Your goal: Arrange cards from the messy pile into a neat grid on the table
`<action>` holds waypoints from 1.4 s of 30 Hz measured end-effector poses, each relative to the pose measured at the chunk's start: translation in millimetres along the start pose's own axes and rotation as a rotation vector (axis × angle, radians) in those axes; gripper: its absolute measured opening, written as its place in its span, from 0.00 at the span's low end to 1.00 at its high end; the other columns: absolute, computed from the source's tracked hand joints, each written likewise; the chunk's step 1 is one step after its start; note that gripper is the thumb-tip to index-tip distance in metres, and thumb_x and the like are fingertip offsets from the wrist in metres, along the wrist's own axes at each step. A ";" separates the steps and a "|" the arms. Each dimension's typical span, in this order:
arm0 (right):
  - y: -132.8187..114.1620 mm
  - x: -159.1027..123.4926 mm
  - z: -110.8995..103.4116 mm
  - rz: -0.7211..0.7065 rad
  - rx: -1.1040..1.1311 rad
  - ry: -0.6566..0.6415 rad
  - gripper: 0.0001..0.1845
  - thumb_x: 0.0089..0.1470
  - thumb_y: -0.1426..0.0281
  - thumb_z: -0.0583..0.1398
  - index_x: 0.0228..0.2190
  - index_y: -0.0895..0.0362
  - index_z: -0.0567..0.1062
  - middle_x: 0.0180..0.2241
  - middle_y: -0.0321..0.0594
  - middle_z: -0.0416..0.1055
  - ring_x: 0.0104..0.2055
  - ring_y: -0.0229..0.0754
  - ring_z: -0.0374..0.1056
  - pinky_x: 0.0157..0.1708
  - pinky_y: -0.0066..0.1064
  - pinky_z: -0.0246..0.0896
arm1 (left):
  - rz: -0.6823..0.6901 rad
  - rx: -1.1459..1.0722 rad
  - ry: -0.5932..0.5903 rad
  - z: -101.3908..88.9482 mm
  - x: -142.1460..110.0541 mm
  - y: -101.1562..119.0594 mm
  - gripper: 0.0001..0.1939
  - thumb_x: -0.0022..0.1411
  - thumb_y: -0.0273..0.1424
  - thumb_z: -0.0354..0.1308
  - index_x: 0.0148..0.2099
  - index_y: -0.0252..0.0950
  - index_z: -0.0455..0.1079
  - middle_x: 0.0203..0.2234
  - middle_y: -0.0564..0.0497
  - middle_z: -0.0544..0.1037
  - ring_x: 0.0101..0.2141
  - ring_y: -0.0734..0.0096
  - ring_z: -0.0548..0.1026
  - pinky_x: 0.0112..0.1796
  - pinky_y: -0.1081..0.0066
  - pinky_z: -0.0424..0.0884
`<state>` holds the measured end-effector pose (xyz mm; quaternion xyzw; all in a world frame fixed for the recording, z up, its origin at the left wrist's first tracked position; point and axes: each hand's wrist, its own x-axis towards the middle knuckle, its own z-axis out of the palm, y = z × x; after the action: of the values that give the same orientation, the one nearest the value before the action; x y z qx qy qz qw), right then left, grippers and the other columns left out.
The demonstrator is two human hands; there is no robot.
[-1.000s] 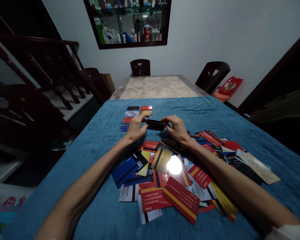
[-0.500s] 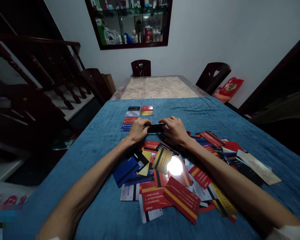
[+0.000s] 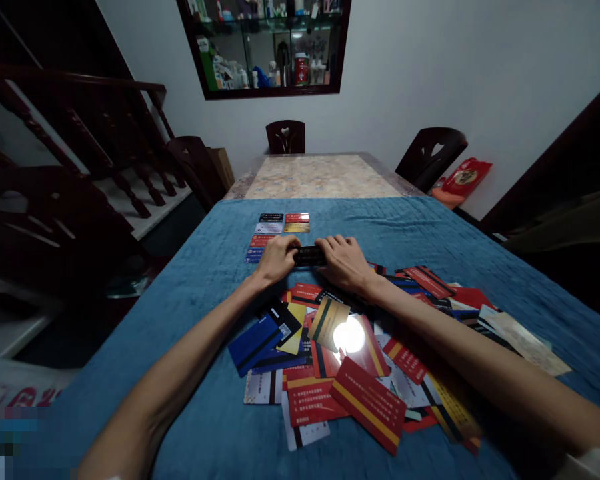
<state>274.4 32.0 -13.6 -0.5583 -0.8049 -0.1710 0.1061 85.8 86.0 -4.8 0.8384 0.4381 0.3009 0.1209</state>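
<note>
And here are both hands on one black card (image 3: 309, 256), low over the blue cloth (image 3: 195, 273), just beyond the loose pile (image 3: 370, 403) and right beside the laid-out blue card (image 3: 253, 256)! The left hand (image 3: 277, 259) has a narrow pinch on the left end; the right hand (image 3: 347, 261) curls its fingers over the other end, thumb out of sight. Whether the lower edge touches the cloth, I can't tell. It looks a light one, thin and fairly stiff, likely plastic, so it should flex a little and spring back rather than break. Glare on a red card (image 3: 373, 343) in the pile hints at slick faces, so the short ends look the safest hold, fingertips only, no hard squeeze.
</note>
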 end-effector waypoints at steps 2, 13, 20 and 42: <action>-0.6 -0.5 1.0 0.002 -0.011 0.027 0.23 0.57 0.66 0.61 0.53 0.61 0.68 0.48 0.53 0.71 0.49 0.54 0.61 0.43 0.39 0.47 | 0.000 -0.006 0.001 -0.3 -0.1 0.2 0.10 0.59 0.20 0.55 0.40 0.35 0.76 0.36 0.46 0.81 0.40 0.61 0.76 0.46 0.62 0.72; 6.9 -5.5 11.0 -0.006 -0.061 0.184 0.20 0.55 0.66 0.62 0.50 0.57 0.70 0.49 0.51 0.69 0.47 0.54 0.58 0.41 0.39 0.46 | 0.034 -0.017 0.038 2.6 -2.6 0.5 0.10 0.60 0.21 0.56 0.42 0.36 0.73 0.36 0.48 0.80 0.40 0.61 0.76 0.48 0.60 0.71; 11.2 -4.4 9.8 -0.008 -0.048 0.199 0.22 0.54 0.62 0.64 0.49 0.57 0.72 0.47 0.52 0.68 0.47 0.54 0.56 0.40 0.38 0.47 | 0.186 0.134 0.049 4.8 -8.9 0.6 0.15 0.59 0.21 0.57 0.49 0.33 0.70 0.44 0.43 0.76 0.48 0.55 0.71 0.51 0.57 0.70; 26.8 31.5 10.9 -0.150 0.181 0.027 0.30 0.56 0.56 0.61 0.54 0.61 0.70 0.47 0.52 0.67 0.46 0.52 0.58 0.44 0.40 0.57 | 0.336 0.329 -0.169 -28.5 4.4 -23.5 0.23 0.58 0.28 0.60 0.56 0.35 0.67 0.52 0.39 0.71 0.54 0.50 0.67 0.54 0.52 0.66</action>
<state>288.5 72.0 -8.0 -0.4824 -0.8550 -0.1128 0.1538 54.8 101.6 8.5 0.9300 0.3241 0.1701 -0.0328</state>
